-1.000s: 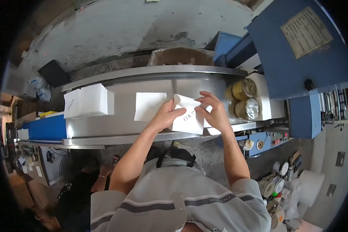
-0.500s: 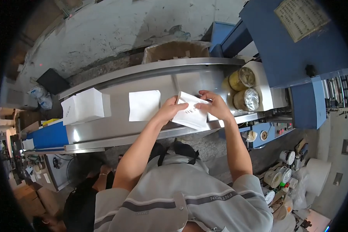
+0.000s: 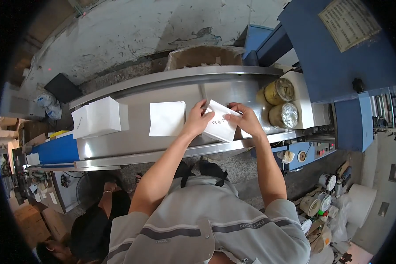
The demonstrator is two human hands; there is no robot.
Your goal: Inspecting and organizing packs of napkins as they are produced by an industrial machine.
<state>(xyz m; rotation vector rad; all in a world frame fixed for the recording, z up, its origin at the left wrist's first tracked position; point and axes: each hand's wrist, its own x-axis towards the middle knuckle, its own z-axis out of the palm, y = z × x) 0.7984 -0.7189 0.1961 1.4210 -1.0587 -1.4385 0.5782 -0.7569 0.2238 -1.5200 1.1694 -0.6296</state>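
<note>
Between my hands is a stack of white papers (image 3: 220, 128) with dark print on its upper face, tilted over the metal table. My left hand (image 3: 197, 120) grips its left edge, thumb on top and fingers behind. On its other side my right hand (image 3: 247, 119) pinches the upper right part, thumb over the face. A flat white square stack of paper (image 3: 167, 119) lies on the table just left of my left hand. Farther left is a long block of white papers (image 3: 103, 117), with print on its left end.
Two wrapped yellowish rolls (image 3: 280, 90) stand right of my hands, beside a blue machine (image 3: 339, 57). A lined carton (image 3: 204, 56) sits behind the metal table (image 3: 136, 145). At the lower left is another person (image 3: 94, 224); buckets (image 3: 311, 204) crowd the lower right floor.
The held papers have become more even at their edges and turned slightly, showing more of the print. Both hands keep hold. The whole view has shifted a little.
</note>
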